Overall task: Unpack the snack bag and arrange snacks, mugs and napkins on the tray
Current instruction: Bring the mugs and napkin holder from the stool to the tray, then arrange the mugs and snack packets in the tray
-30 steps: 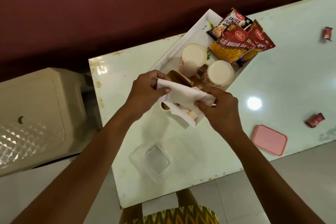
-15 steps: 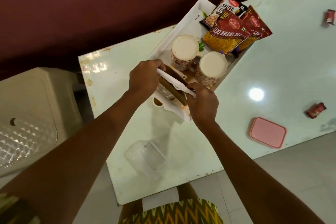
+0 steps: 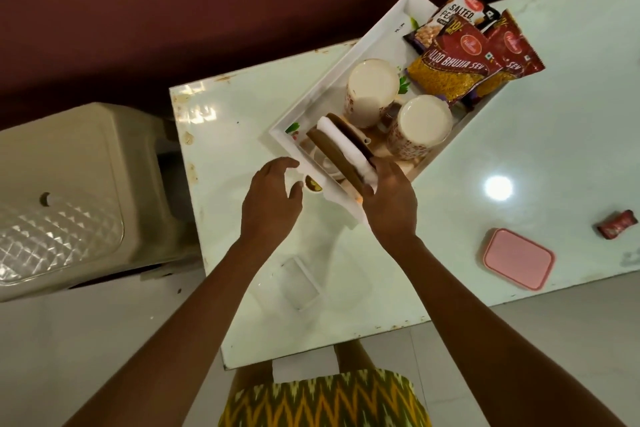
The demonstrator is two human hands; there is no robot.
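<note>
A white tray lies slantwise on the pale glass table. At its far end are a salted peanuts packet and two red sev packets. Two white mugs stand in the middle. At the near end a folded white napkin sits upright between the brown plates of a napkin holder. My right hand has its fingertips on the napkin's near end. My left hand hovers open beside the tray's near-left rim, holding nothing.
A clear plastic container sits on the table near me. A pink lid and a small red wrapper lie to the right. A beige plastic stool stands left of the table. A dark red wall runs behind.
Both hands held the folded napkin and lowered it into the holder. My left hand has now let go and drawn back toward me; my right hand stays at the napkin's end.
</note>
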